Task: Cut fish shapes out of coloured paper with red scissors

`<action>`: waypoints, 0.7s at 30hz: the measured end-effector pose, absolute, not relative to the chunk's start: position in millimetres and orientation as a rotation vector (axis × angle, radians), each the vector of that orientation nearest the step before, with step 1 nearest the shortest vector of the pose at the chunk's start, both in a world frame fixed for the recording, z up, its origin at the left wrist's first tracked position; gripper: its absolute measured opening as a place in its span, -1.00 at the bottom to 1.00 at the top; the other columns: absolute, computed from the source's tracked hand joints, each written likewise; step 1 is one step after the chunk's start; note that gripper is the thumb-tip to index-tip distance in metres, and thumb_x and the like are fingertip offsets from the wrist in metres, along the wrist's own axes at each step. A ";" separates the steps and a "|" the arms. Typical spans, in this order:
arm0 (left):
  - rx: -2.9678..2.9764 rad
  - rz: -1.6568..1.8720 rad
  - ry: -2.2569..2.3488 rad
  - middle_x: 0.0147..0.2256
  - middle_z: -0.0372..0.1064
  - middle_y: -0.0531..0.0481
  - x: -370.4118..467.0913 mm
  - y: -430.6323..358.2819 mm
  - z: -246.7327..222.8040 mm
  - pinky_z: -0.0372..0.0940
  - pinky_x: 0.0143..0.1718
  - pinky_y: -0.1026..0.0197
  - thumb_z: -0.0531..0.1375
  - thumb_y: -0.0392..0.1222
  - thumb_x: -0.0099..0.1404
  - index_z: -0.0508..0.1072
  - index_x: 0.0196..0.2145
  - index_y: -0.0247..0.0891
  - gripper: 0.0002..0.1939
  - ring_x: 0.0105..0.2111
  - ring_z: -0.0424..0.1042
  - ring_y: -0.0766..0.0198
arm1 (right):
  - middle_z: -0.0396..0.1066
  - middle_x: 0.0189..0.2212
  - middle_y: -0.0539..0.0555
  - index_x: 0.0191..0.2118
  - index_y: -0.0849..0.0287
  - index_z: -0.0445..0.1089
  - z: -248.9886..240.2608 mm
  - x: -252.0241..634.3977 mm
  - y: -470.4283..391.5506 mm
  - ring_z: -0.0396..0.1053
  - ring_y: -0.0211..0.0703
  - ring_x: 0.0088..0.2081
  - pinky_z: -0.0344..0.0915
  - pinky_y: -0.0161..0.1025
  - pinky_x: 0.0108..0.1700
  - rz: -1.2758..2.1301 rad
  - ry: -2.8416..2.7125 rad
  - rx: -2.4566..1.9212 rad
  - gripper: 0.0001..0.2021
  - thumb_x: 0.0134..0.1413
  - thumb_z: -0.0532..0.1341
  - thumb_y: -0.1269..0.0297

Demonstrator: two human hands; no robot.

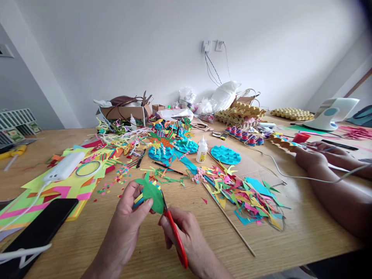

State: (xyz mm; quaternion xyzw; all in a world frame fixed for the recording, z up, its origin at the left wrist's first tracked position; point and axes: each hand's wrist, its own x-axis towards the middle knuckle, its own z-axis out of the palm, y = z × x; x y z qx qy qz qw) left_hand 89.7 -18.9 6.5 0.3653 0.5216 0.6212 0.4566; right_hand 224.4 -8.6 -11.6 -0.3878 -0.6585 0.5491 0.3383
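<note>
My left hand (130,217) pinches a green paper cutout (154,197) shaped like a fish, with its tail at the upper left. Blue and yellow strips show behind the cutout, between my fingers. In my right hand (184,232) are red-handled scissors (176,238), their dark blades pointing up against the right edge of the green paper. How far the blades are parted is too small to tell. Both hands are above the wooden table (145,252), close together.
A phone (40,232) and white power bank (64,166) lie left. Ahead stand a glue bottle (202,150) and blue discs (226,154). Paper scraps (250,197) and a thin stick (232,224) lie right. Another person's arms (331,193) rest at the far right.
</note>
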 end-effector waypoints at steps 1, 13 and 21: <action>0.901 1.529 1.283 -0.28 0.26 0.10 89.6 -18.9 6.2 0.24 -0.34 0.28 0.26 -0.21 0.00 0.33 -0.16 -0.13 -0.61 -0.31 0.29 0.29 | 0.09 -0.74 -0.11 -0.57 0.21 0.19 -12.3 224.3 -8.6 0.10 -0.36 -0.66 0.03 -0.44 -0.61 1.431 -1.715 -1.010 -0.70 0.08 0.03 0.15; 0.906 1.509 1.276 -0.28 0.29 0.08 89.7 -19.3 5.0 0.25 -0.35 0.29 0.24 -0.22 0.02 0.32 -0.19 -0.14 -0.64 -0.33 0.29 0.30 | -0.05 -0.69 -0.13 -0.59 0.20 0.16 -25.2 223.0 -9.3 -0.01 -0.37 -0.64 -0.10 -0.39 -0.61 1.393 -1.695 -1.032 -0.68 0.08 0.04 0.14; 0.831 1.538 1.301 -0.29 0.35 0.05 93.0 -22.4 12.0 0.27 -0.37 0.27 0.28 -0.24 -0.08 0.35 -0.22 -0.18 -0.60 -0.36 0.35 0.26 | -0.08 -0.67 -0.13 -0.61 0.19 0.11 -30.2 221.7 -10.0 -0.04 -0.39 -0.63 -0.13 -0.38 -0.60 1.432 -1.659 -1.022 -0.68 0.06 0.05 0.14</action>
